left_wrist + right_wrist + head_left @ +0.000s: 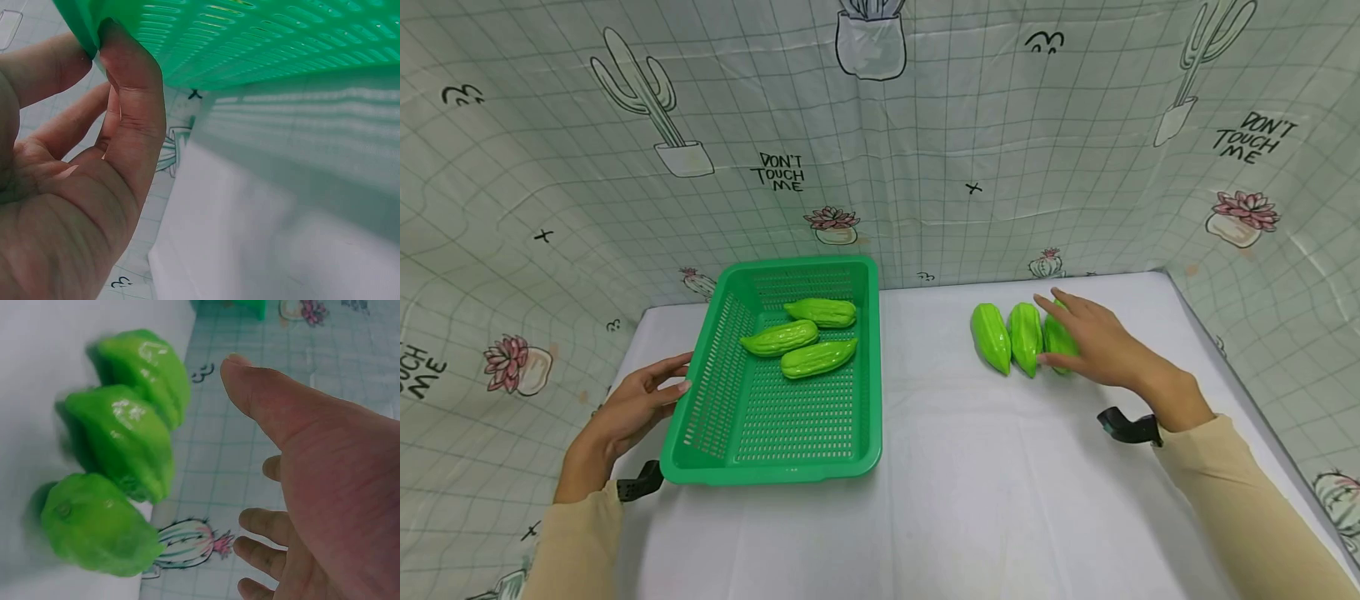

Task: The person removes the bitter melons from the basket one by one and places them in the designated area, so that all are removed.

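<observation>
A green plastic basket [876,400] with slotted walls stands on the left of the table. Inside it lie three light-green bitter melons [778,338], grouped toward its far end. My left hand [636,408] pinches the basket's left rim between thumb and finger, as the left wrist view shows up close. On the right, three more bitter melons [991,337] lie side by side on the cloth. Over the rightmost bitter melon [1057,337] hovers my right hand [1101,342], its fingers spread and partly covering it. In the right wrist view the palm [337,494] holds nothing.
White cloth covers the table [955,483]. A grid-patterned curtain [925,167] with cactus drawings hangs behind and along both sides. A black wrist mount [642,482] sits at my left wrist beside the basket's near corner, another mount [1127,425] at my right.
</observation>
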### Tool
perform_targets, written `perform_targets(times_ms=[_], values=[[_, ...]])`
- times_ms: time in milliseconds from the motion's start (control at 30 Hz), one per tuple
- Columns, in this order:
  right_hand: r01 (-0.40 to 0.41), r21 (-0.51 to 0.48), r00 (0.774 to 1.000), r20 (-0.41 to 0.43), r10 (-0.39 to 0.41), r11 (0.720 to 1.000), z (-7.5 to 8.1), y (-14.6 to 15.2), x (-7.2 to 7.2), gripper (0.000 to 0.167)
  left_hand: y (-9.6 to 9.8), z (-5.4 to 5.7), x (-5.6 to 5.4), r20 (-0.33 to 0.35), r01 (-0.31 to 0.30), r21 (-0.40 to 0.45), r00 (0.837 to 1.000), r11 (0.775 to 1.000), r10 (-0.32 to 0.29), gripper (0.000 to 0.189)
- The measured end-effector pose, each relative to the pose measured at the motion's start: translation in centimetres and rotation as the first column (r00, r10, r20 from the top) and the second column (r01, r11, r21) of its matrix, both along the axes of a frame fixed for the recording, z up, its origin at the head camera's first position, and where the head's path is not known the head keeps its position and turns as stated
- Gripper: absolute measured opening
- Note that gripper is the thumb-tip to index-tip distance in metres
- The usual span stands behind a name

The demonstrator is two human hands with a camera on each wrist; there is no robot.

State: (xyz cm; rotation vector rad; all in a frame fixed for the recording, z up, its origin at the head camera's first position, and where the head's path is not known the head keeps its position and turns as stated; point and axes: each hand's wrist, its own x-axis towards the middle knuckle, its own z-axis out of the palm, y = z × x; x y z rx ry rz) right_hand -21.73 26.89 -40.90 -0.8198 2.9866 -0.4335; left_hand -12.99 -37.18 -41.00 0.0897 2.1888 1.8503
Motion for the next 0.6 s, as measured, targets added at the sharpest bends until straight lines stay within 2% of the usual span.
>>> perform_targets(times_ms=[300,600], values=[[-0.042,-0.02,0.999,0.008,0.042,0.999,1.5,-1.9,0.9,0.088,0.0,0.0,-0.1,0.001,0.003,0.011,1.0,1.0,-0.003,0.046],[-0.124,-0.059,0.991,-0.052,0.121,0.991,2.0,-3.4,1.3,0.087,0.0,0.1,0.0,0.01,0.001,-0.008,1.0,1.0,-0.001,0.051]])
